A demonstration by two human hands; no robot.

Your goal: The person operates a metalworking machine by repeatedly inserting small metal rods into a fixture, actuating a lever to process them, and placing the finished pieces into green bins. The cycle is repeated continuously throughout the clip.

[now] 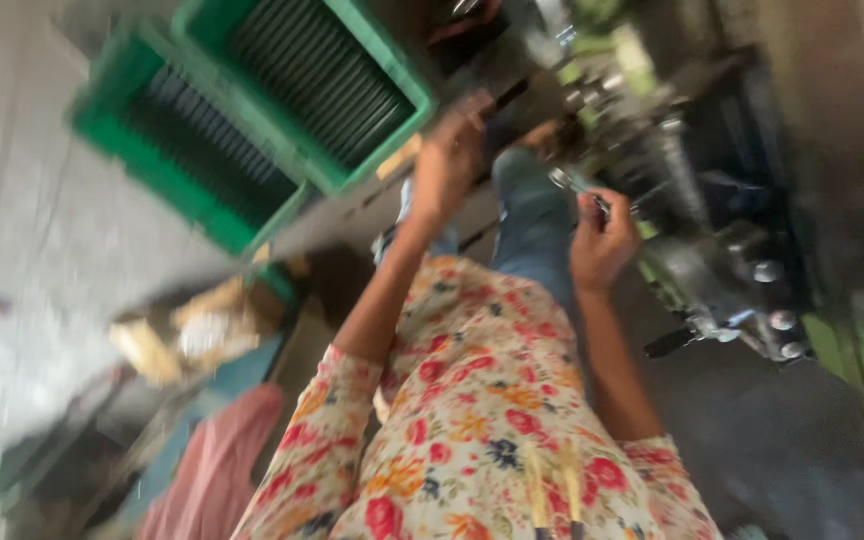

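Two hands raised apart | left hand (449, 160) grips dark rod | right hand (600, 240) pinches small metal part (570, 181) | green crates (252, 110) full | progress unclear

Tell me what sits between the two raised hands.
In the head view, between the left hand and the right hand, which pinches a small shiny metal piece, lies a knee in blue denim. The picture is blurred, so finer detail is unclear.
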